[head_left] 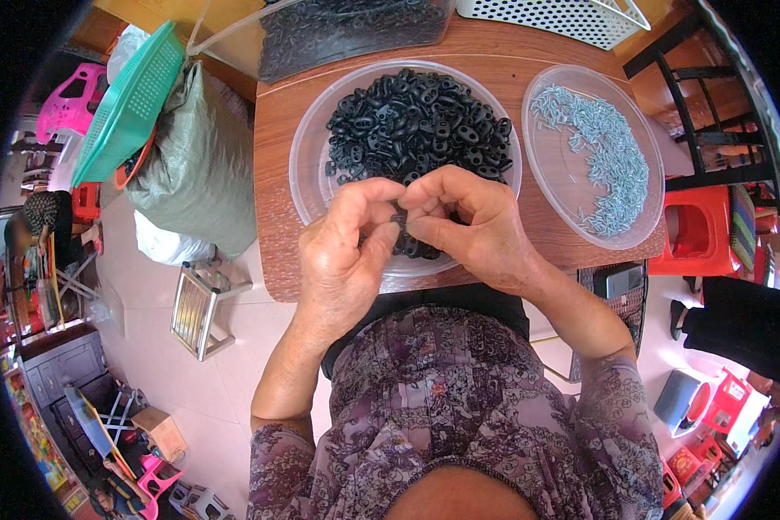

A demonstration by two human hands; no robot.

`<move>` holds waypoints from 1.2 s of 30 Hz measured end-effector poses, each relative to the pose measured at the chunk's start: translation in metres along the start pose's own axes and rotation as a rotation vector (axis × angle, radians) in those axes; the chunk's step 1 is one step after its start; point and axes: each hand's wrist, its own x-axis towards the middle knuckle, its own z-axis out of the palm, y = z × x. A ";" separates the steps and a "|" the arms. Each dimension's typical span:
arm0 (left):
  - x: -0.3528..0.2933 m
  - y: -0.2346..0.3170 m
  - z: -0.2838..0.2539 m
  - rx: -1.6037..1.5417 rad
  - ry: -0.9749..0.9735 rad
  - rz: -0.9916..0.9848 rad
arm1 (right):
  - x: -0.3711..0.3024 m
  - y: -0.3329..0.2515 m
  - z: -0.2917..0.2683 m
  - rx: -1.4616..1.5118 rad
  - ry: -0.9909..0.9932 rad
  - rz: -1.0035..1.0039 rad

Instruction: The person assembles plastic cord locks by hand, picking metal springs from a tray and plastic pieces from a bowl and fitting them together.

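Above the near side of a round clear plastic tub (305,173), my two hands meet with their fingertips close together. My left hand (342,238) is closed in a pinch of thumb and forefinger. Beside it, my right hand (477,227) pinches in the same way, fingers curled. Whatever lies between the fingertips is too small and hidden to make out. Heaped in the tub are small black oval plastic parts (416,121), many with two holes. To the right, a shallow round clear tray (572,182) holds a spread of small silvery-blue screw-like pieces (620,173).
At the table's (277,217) far edge stand a clear bin (347,39) of more black parts and a white perforated basket (555,19). A stuffed grey-green sack (191,165) and green basket (134,104) are left. A metal rack (204,312) and red stool (693,230) flank the table.
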 end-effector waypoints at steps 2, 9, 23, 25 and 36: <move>0.000 0.000 0.004 -0.028 0.010 -0.011 | 0.000 0.000 0.000 -0.002 0.040 -0.041; 0.001 -0.002 0.003 -0.239 -0.014 -0.100 | 0.001 -0.002 -0.001 -0.058 0.005 -0.002; 0.000 0.000 0.005 -0.500 0.128 -0.170 | 0.001 -0.003 -0.001 -0.171 0.003 -0.080; 0.000 0.000 0.005 -0.485 0.122 -0.159 | 0.001 -0.002 0.000 -0.149 0.017 -0.056; -0.002 0.004 0.006 -0.471 0.133 -0.199 | 0.000 -0.004 0.003 -0.197 0.075 -0.109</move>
